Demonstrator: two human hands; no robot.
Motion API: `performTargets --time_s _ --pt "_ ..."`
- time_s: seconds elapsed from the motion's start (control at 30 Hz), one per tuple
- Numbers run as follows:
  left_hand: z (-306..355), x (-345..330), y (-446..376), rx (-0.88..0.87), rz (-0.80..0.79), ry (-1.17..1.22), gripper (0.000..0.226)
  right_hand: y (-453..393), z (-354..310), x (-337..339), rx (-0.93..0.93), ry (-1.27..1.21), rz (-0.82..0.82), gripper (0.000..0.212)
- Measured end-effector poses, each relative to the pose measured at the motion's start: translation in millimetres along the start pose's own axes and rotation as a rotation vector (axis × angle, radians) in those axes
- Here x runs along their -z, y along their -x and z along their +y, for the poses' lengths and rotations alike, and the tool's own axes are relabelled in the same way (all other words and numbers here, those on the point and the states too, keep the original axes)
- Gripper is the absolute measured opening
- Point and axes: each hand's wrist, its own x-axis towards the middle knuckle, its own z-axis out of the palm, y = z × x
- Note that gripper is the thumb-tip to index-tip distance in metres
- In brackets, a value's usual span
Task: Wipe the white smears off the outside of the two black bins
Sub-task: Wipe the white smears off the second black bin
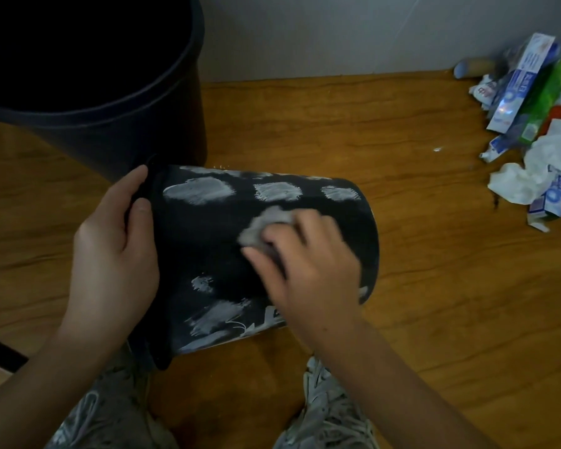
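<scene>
While the smeared black bin is lying on its side on the wooden floor, my left hand is gripping its rim, fingers curled over the edge. My right hand is pressing a crumpled grey cloth against the bin's wall, pinching it. White smears are showing above and below. The second black bin is standing upright just behind; litter is lying well apart.

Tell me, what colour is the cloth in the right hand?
Grey; the cloth shows in the head view, blurred, against the black bin.
</scene>
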Motion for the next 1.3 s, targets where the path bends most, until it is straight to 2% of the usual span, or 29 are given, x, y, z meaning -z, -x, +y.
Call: performTargets --time_s 0.13,0.23,0.3,0.43,0.53,0.63,0.7,0.83,0.93,1.03,1.17,1.23,1.3 --pt "-7.8 -3.0 -0.3 -0.005 0.022 -0.023 0.039 -15.2 -25.4 -12.2 0.258 -0.118 -0.092 0.028" --pt "-5.0 -1.5 0.4 -0.012 0.019 -0.013 0.039 -13.3 -5.9 -12.5 0.321 -0.133 -0.080 0.026" --pt "-1.7 0.8 -0.6 -0.001 0.006 0.014 0.039 -4.5 19.1 -6.3 0.228 -0.079 -0.022 0.025" --pt "3.7 1.2 -1.6 0.004 0.000 0.036 0.038 22.4 71.1 15.4 -0.126 0.104 0.080 0.026" --pt "4.0 0.9 -1.5 0.008 -0.003 0.034 0.038 29.6 83.6 20.9 -0.263 0.142 0.105 0.030" --pt "3.1 -0.1 -2.8 0.021 -0.006 0.035 0.039 19.0 64.3 12.9 -0.260 0.116 0.139 0.025" --pt "2.7 -0.2 -2.6 0.016 -0.004 0.029 0.039 10.0 38.0 1.7 -0.153 0.067 0.121 0.021" --pt "-1.6 -0.7 -2.1 0.005 0.007 0.005 0.039 2.7 -0.9 -16.3 0.098 -0.039 0.083 0.029" --pt "-5.4 -2.2 -3.2 -0.009 0.017 -0.049 0.039 15.4 18.4 -14.2 0.024 0.001 0.138 0.024" --pt "-4.8 -2.1 -4.2 -0.026 0.006 -0.058 0.040 39.9 59.3 -0.6 -0.158 0.137 0.191 0.017" --pt "-2.9 -1.1 -4.8 -0.020 -0.002 -0.031 0.039 40.6 84.7 12.4 -0.365 0.177 0.229 0.018" --pt "-7.0 -1.0 -5.9 -0.013 0.003 -0.019 0.039 26.8 68.1 6.8 -0.315 0.166 0.228 0.021" --pt "-13.2 -2.3 -7.3 -0.018 0.004 0.002 0.039 11.9 39.5 -4.6 -0.150 0.130 0.178 0.024"
